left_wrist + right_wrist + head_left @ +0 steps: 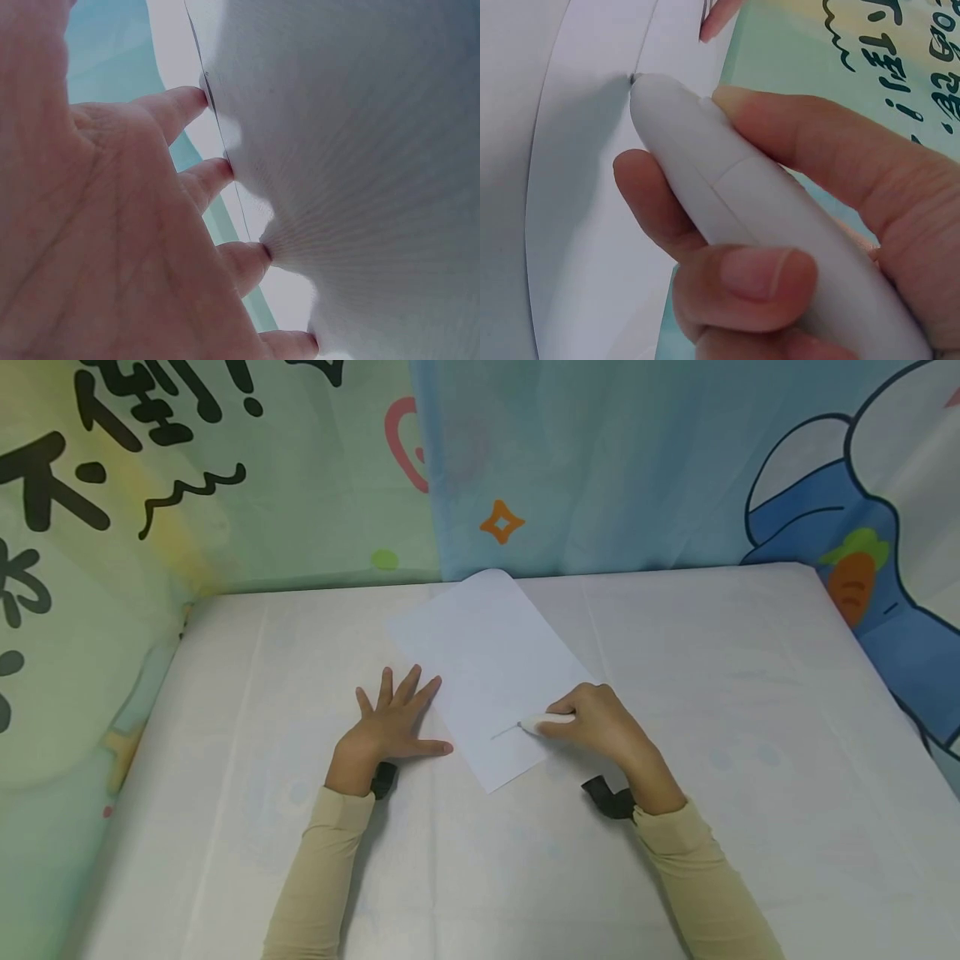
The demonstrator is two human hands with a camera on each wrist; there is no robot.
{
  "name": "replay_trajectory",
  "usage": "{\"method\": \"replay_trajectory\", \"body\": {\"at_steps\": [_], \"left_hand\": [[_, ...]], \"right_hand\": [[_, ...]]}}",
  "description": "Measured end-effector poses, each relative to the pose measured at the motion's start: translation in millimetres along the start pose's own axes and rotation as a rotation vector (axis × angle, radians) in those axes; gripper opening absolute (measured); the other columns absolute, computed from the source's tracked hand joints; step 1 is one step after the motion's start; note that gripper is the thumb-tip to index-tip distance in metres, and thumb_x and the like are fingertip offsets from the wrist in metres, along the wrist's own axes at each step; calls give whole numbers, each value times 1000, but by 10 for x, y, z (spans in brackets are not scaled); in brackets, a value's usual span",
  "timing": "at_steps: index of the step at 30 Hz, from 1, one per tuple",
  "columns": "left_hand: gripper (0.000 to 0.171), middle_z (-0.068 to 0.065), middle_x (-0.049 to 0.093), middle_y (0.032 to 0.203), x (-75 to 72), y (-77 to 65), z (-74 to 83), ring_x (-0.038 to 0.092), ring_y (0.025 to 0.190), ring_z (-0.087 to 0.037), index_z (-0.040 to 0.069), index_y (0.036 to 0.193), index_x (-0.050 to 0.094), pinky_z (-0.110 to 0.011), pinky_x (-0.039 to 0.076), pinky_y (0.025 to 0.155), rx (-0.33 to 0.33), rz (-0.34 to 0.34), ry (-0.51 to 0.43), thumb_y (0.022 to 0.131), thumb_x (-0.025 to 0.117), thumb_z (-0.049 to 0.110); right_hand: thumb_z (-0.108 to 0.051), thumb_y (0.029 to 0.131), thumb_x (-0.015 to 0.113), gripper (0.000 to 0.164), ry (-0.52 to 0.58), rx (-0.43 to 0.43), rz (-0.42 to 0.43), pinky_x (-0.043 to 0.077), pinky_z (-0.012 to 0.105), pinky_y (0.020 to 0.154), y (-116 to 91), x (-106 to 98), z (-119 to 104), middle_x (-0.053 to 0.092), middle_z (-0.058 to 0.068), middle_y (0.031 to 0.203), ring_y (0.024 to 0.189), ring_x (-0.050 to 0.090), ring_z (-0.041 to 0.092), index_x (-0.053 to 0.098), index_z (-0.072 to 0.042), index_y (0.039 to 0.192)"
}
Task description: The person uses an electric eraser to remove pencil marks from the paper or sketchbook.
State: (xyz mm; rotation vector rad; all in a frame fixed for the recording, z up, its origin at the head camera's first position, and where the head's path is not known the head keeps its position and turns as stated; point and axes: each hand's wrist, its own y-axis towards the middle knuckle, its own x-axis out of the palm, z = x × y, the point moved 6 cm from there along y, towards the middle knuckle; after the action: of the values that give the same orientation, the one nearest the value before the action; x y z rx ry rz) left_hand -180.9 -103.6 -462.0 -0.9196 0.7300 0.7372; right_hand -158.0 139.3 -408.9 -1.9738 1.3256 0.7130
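Observation:
A white sheet of paper (pixel 491 652) lies slantwise on the cloth-covered table. On its left side, my left hand (pixel 392 727) rests with straight, spread fingers; the thumb and index fingertips are at the paper's edge. The left wrist view shows the fingertips (pixel 221 169) pressing down on a white surface. My right hand (pixel 596 722) grips a thick white pen-shaped tool (pixel 727 195) between thumb and fingers. Its small dark tip touches the paper near the lower right edge. From the tip runs a short thin line (pixel 504 732); whether it is drawn or cut, I cannot tell.
A white cloth (pixel 300 860) covers the table. Printed curtains (pixel 637 468) stand along the back and left side. Black bands (pixel 611 800) show at both wrists, below beige sleeves (pixel 322 868).

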Motion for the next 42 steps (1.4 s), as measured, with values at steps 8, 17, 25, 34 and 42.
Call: {"method": "replay_trajectory", "body": {"at_steps": [8, 17, 25, 34, 42], "left_hand": [[99, -11, -6, 164, 1, -2, -4, -20, 145, -43, 20, 158, 12, -73, -12, 105, 2, -4, 2, 84, 69, 53], [100, -10, -6, 164, -17, -18, 11, -21, 145, -42, 20, 158, 12, -72, -13, 105, -4, -9, 1, 84, 69, 54], [100, -10, -7, 164, -14, -12, 4, -21, 144, -42, 20, 158, 11, -73, -13, 105, -3, -9, -1, 84, 69, 54], [100, -10, -6, 164, -7, -7, 1, -21, 145, -41, 21, 158, 12, -72, -13, 106, -10, -7, 0, 84, 69, 54], [100, -10, -6, 165, -7, -8, 6, -21, 145, -41, 21, 158, 12, -72, -13, 106, -11, -7, 0, 84, 69, 54]], "right_hand": [[-15, 85, 74, 27, 16, 3, -16, 44, 27, 66, 12, 10, 1, 70, 23, 106, 87, 59, 23, 74, 7, 102], [-15, 86, 74, 29, -5, 5, -2, 48, 31, 70, 12, 11, -6, 69, 24, 108, 95, 63, 28, 73, 8, 103], [-15, 85, 74, 28, -1, 2, -1, 48, 30, 69, 18, 12, 4, 70, 23, 106, 96, 65, 29, 74, 7, 102], [-16, 86, 74, 28, 2, 12, -8, 46, 29, 68, 17, 12, 9, 70, 23, 107, 90, 62, 25, 74, 7, 102], [-16, 85, 74, 28, 12, 19, -11, 42, 26, 64, 10, 4, 22, 70, 23, 107, 83, 56, 20, 74, 6, 102]]}}
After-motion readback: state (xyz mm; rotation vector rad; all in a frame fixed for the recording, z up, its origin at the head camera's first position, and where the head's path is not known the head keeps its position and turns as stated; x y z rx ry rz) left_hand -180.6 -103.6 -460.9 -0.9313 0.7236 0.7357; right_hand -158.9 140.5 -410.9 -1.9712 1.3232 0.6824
